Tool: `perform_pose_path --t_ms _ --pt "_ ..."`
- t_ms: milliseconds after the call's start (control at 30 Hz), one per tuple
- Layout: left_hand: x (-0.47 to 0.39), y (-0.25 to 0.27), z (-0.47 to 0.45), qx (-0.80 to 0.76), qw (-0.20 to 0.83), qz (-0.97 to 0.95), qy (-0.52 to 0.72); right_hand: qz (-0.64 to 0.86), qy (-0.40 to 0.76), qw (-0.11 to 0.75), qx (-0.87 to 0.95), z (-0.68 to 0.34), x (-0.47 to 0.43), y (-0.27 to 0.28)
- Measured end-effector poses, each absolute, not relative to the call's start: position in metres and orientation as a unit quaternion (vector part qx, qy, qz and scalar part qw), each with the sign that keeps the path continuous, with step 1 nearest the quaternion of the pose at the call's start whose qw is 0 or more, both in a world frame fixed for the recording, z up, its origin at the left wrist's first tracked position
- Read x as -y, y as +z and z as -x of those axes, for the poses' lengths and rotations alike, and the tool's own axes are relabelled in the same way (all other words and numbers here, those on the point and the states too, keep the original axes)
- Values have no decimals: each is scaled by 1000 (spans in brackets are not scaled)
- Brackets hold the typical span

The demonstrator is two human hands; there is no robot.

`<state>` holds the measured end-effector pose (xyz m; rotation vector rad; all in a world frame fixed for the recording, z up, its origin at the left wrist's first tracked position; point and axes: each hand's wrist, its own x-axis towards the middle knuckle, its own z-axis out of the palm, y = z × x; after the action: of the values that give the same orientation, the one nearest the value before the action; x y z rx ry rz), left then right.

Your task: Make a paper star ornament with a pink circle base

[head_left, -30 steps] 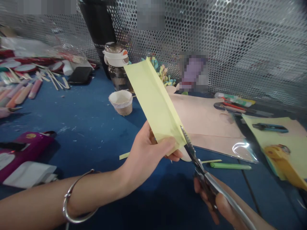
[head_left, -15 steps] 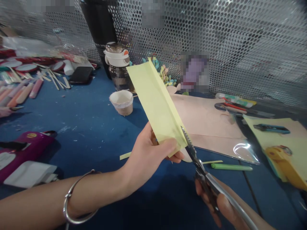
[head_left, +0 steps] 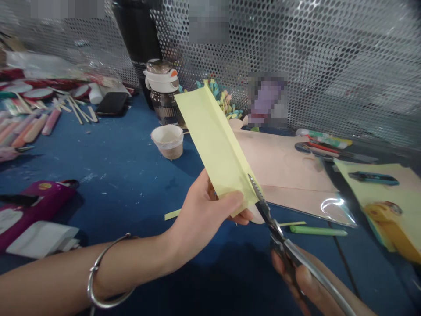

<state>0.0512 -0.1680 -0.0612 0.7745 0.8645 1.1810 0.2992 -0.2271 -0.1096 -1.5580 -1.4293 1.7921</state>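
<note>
Between the thumb and fingers of my left hand (head_left: 210, 215) is a strip of yellow paper (head_left: 213, 145), held up at a slant with a fold along its right side. My right hand (head_left: 305, 276) grips a pair of metal scissors (head_left: 279, 239). The serrated blade lies against the paper's lower right edge, near my left thumb. Whether the other blade is behind the paper, I cannot tell. Below the paper, a narrow yellow paper scrap (head_left: 173, 214) lies on the blue table (head_left: 115, 175).
Behind the paper stand a small paper cup (head_left: 168, 140), a lidded jar (head_left: 162, 90) and a tall black bottle (head_left: 140, 44). Pink paper sheets (head_left: 289, 166) lie to the right, beside a green stick (head_left: 319, 231) and a cutter knife (head_left: 373, 177). A purple tool (head_left: 39, 202) rests at left.
Both hands, the paper and the scissors hold almost the same pose. The view has shifted very slightly, and my right hand sits a touch lower and further right.
</note>
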Motion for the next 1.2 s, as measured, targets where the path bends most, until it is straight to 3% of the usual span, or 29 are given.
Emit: perform_pose_path --t_ms 333,1200 --pt "169 -61 -51 -384 678 -344 523 502 603 181 593 -270 218 -80" --pt "170 -58 -51 -404 676 -334 517 517 552 201 622 -259 213 -67"
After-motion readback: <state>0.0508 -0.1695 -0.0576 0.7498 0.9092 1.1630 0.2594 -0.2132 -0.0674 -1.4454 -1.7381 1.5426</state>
